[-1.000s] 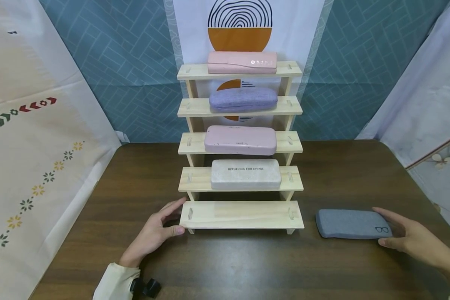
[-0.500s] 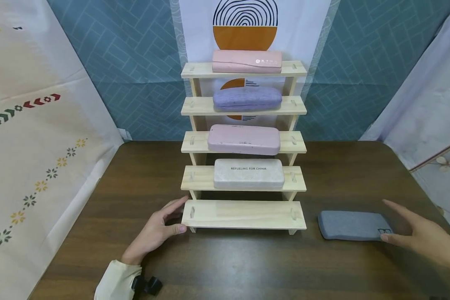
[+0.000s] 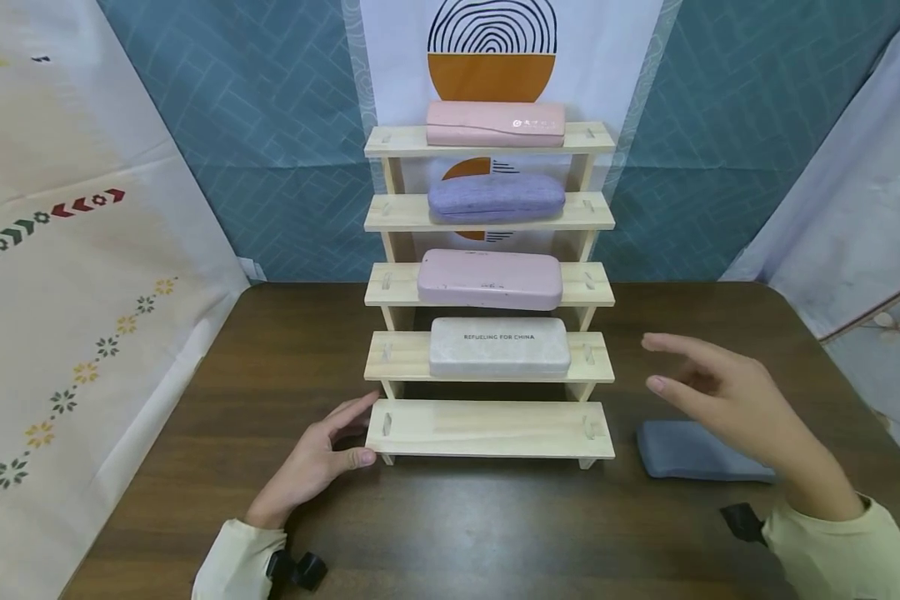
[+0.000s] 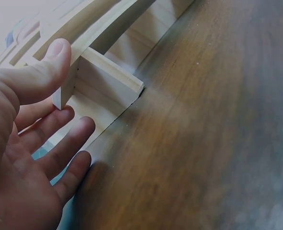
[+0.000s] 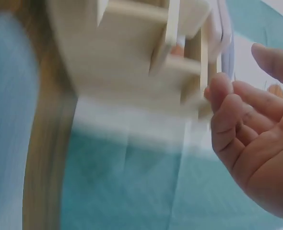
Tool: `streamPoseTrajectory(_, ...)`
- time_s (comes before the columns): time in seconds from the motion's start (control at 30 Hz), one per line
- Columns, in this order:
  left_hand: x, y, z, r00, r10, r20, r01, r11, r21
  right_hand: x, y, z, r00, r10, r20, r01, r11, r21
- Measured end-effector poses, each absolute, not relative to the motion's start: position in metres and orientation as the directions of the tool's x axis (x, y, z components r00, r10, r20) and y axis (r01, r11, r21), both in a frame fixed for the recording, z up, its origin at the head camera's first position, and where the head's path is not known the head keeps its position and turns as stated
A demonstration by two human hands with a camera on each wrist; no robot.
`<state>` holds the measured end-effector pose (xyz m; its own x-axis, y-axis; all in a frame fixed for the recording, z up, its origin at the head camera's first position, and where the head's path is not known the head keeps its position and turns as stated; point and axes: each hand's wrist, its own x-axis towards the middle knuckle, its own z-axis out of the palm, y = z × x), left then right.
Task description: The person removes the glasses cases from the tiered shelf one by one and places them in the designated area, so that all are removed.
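A: In the head view, where is the flat grey fabric-covered glasses case (image 3: 690,454) found relative to the hands?

B: It is seen lying on the dark brown wooden worktop (image 3: 285,350), just right of the lowest step of the pale wooden stepped display rack (image 3: 487,429). Its long axis runs left to right, parallel to that bare step. The right hand (image 3: 720,396) is held above it, apart from it, fingers spread wide and holding nothing; part of the case is hidden under the wrist. The left hand (image 3: 311,462) is much farther off, on the other side of the rack.

A: And the left wrist view?

B: The left hand (image 4: 31,143) is shown relaxed and wide, its thumb (image 4: 53,60) laid against the corner of the bottom step (image 4: 108,79), fingers resting beside it. The case is not seen there.

A: The right wrist view?

B: It is blurred. The right hand (image 5: 256,139) appears loosely curved and empty, with the rack (image 5: 146,62) behind it; the case cannot be made out.
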<state>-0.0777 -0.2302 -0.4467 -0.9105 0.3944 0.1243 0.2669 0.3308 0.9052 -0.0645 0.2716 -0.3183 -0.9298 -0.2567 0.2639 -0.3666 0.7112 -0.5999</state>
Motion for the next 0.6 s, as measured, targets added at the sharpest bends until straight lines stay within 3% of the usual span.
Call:
streamPoseTrajectory(0.23, -0.077, -0.231, -0.447, -0.922, 0.378, 0.085, 0.229, 0.357, 0.905, -0.099, 0.219, -0.322, -0.941, -0.315, 0.127, -0.314, 0.664, -0.679)
streamPoseTrajectory(0.43, -0.079, -0.229, -0.446, -0.919, 0.384, 0.087, 0.232, 0.349, 0.908, -0.120, 0.197, -0.323, -0.944, -0.329, -0.009, -0.242, 0.712, -0.660)
streamPoseTrajectory(0.6, -0.079, -0.231, -0.447, -0.920, 0.382, 0.085, 0.230, 0.353, 0.907, -0.133, 0.188, -0.323, -0.932, -0.360, -0.035, -0.262, 0.739, -0.620)
